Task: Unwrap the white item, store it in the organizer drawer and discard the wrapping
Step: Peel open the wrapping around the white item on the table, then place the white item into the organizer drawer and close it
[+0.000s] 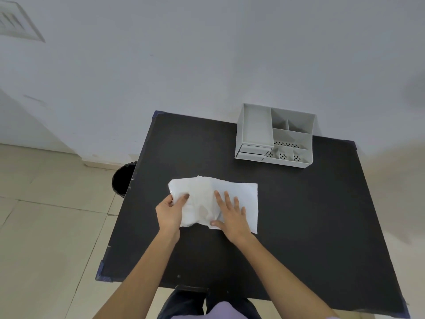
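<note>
Mid-table (299, 226), the left hand (171, 211) pinched the white wrapping (248, 196); the right hand (232, 215) pressed it flat, fingers spread.

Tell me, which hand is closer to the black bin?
Left. The left hand is at the wrapping's bin-side edge; the right hand lies farther from the round black bin.

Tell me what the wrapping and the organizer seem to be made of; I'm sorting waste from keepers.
The wrapping looks like thin white paper: matte, creased, lying flat with straight cut edges. The part at its left end looks glossier, perhaps plastic film, but that is unclear. The organizer looks like moulded grey plastic: smooth matte walls and rows of punched holes in the compartment floors.
</note>
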